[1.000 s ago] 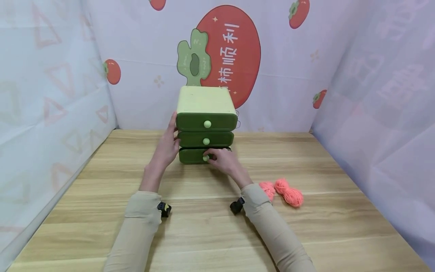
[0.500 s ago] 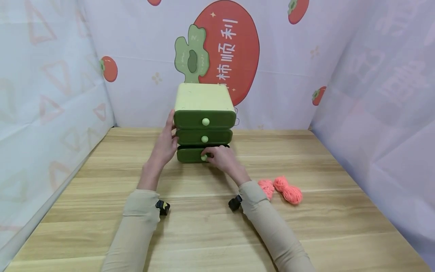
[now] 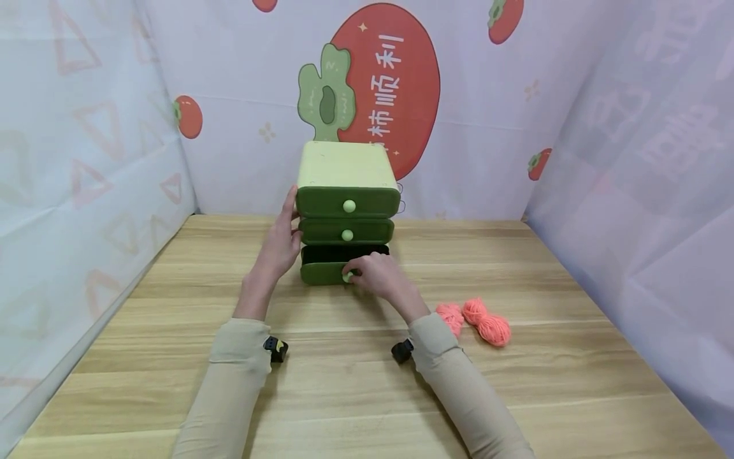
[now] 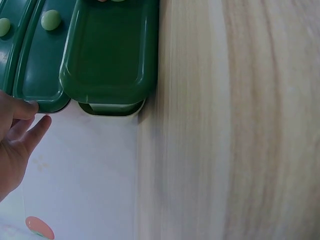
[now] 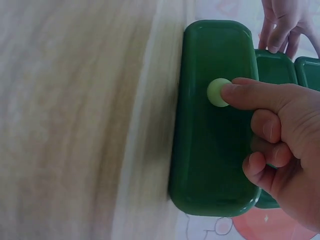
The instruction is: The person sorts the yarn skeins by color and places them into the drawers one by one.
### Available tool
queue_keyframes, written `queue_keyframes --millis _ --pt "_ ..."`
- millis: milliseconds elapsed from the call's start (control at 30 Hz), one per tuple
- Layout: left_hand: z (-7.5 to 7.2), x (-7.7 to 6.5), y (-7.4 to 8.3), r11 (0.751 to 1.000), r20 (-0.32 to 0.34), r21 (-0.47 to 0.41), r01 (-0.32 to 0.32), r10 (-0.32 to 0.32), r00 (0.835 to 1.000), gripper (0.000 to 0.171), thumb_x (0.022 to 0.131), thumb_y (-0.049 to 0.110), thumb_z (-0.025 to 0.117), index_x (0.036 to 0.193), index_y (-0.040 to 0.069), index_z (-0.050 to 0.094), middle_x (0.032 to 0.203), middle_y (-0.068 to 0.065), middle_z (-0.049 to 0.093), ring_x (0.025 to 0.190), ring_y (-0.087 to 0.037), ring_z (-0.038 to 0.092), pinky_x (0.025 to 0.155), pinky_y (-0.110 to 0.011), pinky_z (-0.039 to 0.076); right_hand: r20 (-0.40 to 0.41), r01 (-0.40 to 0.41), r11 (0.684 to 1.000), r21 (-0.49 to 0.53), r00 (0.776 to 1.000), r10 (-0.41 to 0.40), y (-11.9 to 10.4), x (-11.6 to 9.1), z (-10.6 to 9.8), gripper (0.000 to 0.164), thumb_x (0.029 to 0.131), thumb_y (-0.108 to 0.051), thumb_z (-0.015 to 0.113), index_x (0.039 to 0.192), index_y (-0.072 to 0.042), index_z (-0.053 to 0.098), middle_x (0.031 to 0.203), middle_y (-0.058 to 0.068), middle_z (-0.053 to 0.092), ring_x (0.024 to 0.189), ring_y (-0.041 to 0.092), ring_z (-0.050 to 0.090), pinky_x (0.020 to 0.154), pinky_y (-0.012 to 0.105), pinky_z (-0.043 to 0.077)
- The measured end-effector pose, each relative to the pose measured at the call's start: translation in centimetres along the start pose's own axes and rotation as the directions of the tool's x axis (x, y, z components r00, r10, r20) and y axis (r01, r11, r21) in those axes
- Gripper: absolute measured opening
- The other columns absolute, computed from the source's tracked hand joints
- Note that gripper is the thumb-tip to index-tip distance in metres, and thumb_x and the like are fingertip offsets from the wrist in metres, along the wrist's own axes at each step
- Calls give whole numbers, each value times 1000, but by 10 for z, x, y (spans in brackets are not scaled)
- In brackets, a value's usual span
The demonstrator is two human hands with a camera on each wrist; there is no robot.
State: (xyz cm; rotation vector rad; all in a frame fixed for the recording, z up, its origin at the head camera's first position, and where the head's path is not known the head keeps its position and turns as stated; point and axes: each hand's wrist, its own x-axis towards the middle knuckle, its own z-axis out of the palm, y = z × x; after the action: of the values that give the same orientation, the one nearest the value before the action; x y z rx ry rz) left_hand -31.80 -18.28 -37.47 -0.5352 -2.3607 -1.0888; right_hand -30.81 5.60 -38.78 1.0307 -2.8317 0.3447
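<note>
A small chest of drawers [image 3: 346, 166] has a pale green top and three dark green fronts with round light green knobs. My right hand [image 3: 381, 277] pinches the bottom drawer's knob [image 5: 216, 93] between thumb and finger, the other fingers curled in. That bottom drawer [image 3: 320, 275] is pulled partly out, and a dark gap shows above its front. On the chest's left side rests my left hand [image 3: 279, 245], fingers stretched along the wall. In the left wrist view its thumb [image 4: 25, 108] touches the end of the middle drawer front [image 4: 45, 65].
Coral-pink yarn skeins lie on the wooden table [image 3: 344, 395]: one skein [image 3: 450, 317] is partly behind the right sleeve, and another twisted skein [image 3: 487, 324] sits to its right. Behind the chest hangs a white cloth [image 3: 246, 166] printed with tomatoes.
The bottom drawer has slid toward me with my right hand on its knob, and the gap above its front has widened. My left hand stays at the chest's side.
</note>
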Motion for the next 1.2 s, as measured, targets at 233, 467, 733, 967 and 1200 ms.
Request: queue_keyframes --millis 233,467,733,967,1200 --pt "1 0 -2 999 -4 -37 6 -6 1000 97 91 -21 45 161 31 2 145 -24 48 131 -38 52 96 -52 55 74 -4 1000 1 997 4 -8 -4 -9 11 91 -27 73 100 -27 79 98 -10 75 78 9 64 66 25 52" --pt "1 1 -3 997 4 -72 24 -24 1000 98 91 -21 46 160 34 3 148 -21 46 133 -37 50 98 -52 54 103 1 998 -70 995 7 -17 -5 -14 11 92 -28 72 100 -29 78 97 -11 75 74 10 64 57 27 49" --pt "-1 1 -2 997 6 -63 41 -41 999 98 92 -19 48 160 36 5 138 -25 54 133 -37 51 98 -52 54 130 11 998 -70 991 -2 -17 -13 -26 11 94 -31 68 100 -28 77 93 -11 74 70 8 61 57 29 49" --pt "-4 0 -3 997 2 -71 34 -34 999 99 90 -21 48 160 36 7 142 -23 51 132 -39 52 98 -53 54 122 24 999 -48 992 -18 -9 -21 -34 13 95 -30 67 102 -27 77 94 -12 74 75 7 64 60 31 51" --pt "-3 0 -1 997 -7 -68 21 -22 1000 98 89 -19 50 161 32 8 143 -23 50 131 -39 53 97 -53 54 107 54 997 -51 993 -48 4 -36 -47 15 96 -29 66 106 -26 77 98 -11 75 79 9 67 65 30 53"
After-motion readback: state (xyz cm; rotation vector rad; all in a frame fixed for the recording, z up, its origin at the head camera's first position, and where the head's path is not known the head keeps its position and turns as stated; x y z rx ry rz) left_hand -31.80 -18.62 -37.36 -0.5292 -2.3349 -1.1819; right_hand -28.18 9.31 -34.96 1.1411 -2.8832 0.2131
